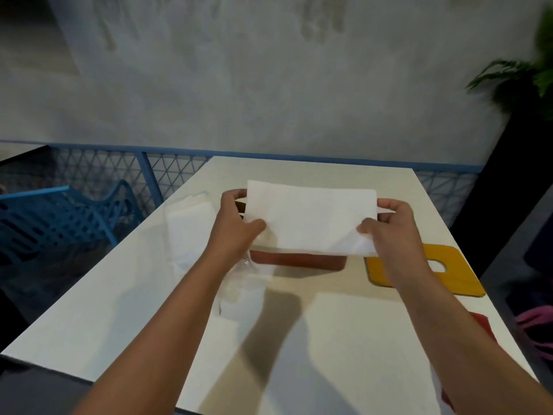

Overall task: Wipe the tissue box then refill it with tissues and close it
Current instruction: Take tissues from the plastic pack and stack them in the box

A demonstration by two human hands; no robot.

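Note:
A flat stack of white tissues [311, 220] is held just above a reddish-brown tissue box [299, 260] in the middle of the white table [119, 295]. My left hand [236, 223] grips the stack's left end, thumb on top. At the right end my right hand [395, 232] grips it the same way. The tissues hide most of the box; only its front wall and a bit of its left rim show. The yellow lid [457, 265], with a slot cut in it, lies flat on the table to the right of the box, partly behind my right wrist.
Clear plastic wrapping [191, 223] lies left of the box, and more of it in front [242, 283]. A red cloth [484, 324] lies by the table's right edge. A blue chair [59, 223] and a blue mesh railing [167, 172] stand to the left. A plant [520, 82] is at far right.

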